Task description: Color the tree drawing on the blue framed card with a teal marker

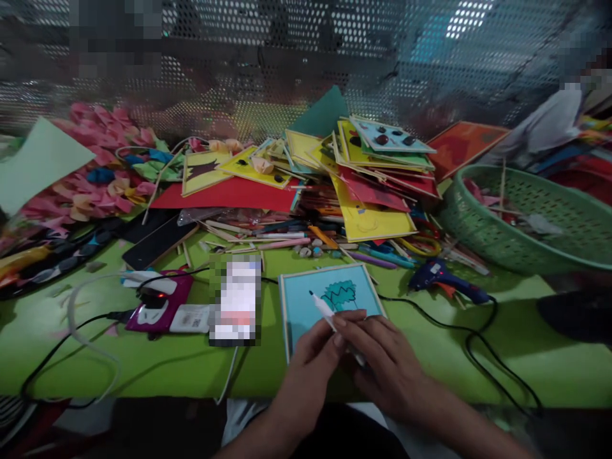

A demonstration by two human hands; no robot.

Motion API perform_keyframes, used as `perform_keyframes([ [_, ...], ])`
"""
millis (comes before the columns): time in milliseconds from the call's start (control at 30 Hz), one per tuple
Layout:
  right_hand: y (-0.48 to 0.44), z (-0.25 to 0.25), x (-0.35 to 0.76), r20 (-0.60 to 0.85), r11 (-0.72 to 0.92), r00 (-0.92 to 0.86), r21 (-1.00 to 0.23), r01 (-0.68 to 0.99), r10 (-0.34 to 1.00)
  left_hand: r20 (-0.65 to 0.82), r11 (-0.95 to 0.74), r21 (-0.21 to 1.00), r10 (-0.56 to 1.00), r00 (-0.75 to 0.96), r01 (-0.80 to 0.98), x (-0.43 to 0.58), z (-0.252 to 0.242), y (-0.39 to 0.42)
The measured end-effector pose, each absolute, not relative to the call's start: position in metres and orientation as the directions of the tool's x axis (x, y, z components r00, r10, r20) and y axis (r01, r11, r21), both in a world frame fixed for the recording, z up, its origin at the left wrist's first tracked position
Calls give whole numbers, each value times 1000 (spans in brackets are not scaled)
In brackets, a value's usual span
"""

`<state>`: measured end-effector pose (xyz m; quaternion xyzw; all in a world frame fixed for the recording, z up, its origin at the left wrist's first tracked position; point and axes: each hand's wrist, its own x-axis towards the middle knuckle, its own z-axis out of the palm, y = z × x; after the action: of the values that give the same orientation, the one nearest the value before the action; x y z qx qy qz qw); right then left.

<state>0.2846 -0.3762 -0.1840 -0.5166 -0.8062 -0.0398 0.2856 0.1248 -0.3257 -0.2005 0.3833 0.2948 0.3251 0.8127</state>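
A white marker (323, 307) with a dark tip is held between both hands, its tip pointing up and to the left. My left hand (315, 360) pinches the marker near its middle. From the other side the fingers of my right hand (389, 350) close over the same marker, and its back end shows beneath them. Under the hands lies a light blue card (301, 299) with a pale wooden frame. On the card is a green treetop drawing (342, 293) outlined in black. My hands cover the lower part of the card.
To the left are a phone (236, 303) and a purple power strip (167, 303) with cables. A blue glue gun (447, 280) lies right, its cord crossing the green table (157, 366). Framed cards (382, 223), sticks, pens and a green basket (526, 236) stand behind.
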Motion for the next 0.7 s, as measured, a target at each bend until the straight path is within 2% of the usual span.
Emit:
perform_keyframes([
  [133,-367,-179,304,485,459,-301,-247,854,821,-235,387,873,867,439,-298,110,-205,-311],
  [233,-350,-172,336,435,343,-236,-186,921,869,-197,311,909,907,373,-277,102,-205,-302],
  [367,-319,-169,373,375,256,-177,-172,951,910,-160,275,894,933,322,-354,100,-209,-298],
  [500,-284,-169,376,332,268,-204,-159,950,921,-143,268,872,940,311,-410,100,-218,-300],
  [700,-229,-171,355,288,349,-322,-46,936,902,-197,337,860,912,359,-384,92,-221,-303],
])
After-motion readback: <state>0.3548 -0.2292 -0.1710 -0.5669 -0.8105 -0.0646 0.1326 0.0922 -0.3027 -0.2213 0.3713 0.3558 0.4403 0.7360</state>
